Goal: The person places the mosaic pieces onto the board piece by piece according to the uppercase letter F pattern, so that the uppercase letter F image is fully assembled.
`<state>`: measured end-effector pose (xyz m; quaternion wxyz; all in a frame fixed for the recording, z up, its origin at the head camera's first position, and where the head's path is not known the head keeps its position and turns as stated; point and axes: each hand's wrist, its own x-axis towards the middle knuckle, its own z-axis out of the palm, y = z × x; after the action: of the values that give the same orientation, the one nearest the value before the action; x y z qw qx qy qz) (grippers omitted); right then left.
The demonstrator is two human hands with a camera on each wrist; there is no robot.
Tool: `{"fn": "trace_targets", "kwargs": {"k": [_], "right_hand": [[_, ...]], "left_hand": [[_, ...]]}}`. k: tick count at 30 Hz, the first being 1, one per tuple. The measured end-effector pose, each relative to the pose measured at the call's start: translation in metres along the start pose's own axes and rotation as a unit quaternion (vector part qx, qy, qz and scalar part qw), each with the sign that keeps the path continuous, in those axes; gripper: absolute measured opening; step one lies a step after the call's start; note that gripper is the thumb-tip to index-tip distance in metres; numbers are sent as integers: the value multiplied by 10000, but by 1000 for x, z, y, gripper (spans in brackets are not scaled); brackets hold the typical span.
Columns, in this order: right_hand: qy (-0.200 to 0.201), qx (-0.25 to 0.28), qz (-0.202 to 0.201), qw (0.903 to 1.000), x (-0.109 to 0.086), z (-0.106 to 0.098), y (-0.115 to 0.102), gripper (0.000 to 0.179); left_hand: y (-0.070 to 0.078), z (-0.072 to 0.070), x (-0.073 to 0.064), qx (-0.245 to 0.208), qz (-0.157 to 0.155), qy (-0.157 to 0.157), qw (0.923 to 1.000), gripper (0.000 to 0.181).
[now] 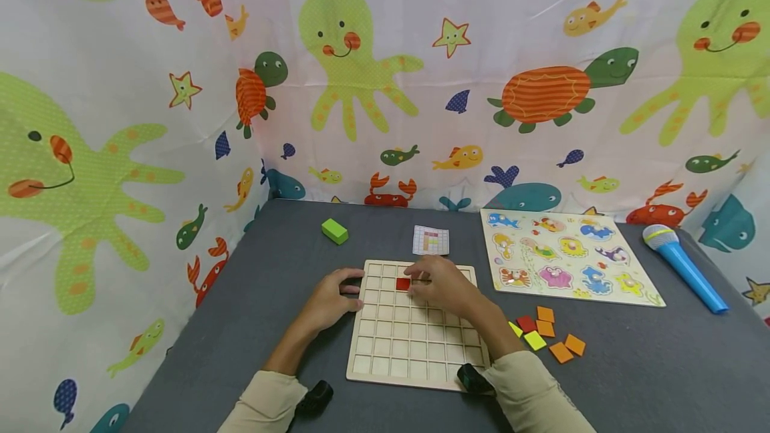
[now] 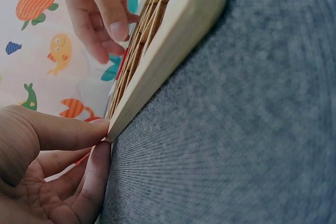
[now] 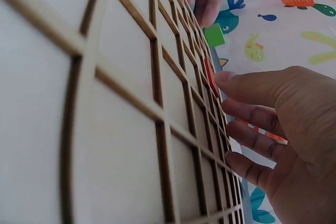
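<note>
A wooden grid board (image 1: 391, 347) lies on the dark table, with a red square tile (image 1: 403, 284) in a cell of its upper part. My left hand (image 1: 327, 301) is at the board's left edge; in the left wrist view its fingertips (image 2: 100, 129) pinch that edge. Over the upper cells, my right hand (image 1: 442, 284) has its fingers loosely bent. Its thumb tip (image 3: 224, 77) is at the red tile, while the other fingertips are close to the board's surface. The right wrist view shows nothing gripped between thumb and fingers.
Behind the board lie a small printed pattern card (image 1: 441, 250) and a green block (image 1: 334, 231). Several loose orange, red and yellow tiles (image 1: 545, 329) lie right of the board. A sea-animal puzzle board (image 1: 505, 280) and a blue toy microphone (image 1: 692, 276) are farther right. A printed curtain (image 1: 409, 39) surrounds the table.
</note>
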<state>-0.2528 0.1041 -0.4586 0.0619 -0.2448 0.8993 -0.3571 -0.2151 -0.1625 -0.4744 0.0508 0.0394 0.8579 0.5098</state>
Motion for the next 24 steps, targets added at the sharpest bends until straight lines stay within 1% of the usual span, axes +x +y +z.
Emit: {"fn": "trace_targets", "kwargs": {"k": [6,11,17,24], "right_hand": [[48,4,-64,10000,-14,-9,3,27],[131,-41,85,9999,-27,-16,4,27],[226,-268,8,9994,-43,-25,10,30],[316,-433,184,9984,-63,-37,15,31]], "left_hand": [[1,0,-1,-34,-99,-18,9999,58],[0,1,0,-49,-26,-45,10000,58],[0,1,0,-78,-27,-49,10000,58],[1,0,-1,-40,-35,-21,10000,58]]}}
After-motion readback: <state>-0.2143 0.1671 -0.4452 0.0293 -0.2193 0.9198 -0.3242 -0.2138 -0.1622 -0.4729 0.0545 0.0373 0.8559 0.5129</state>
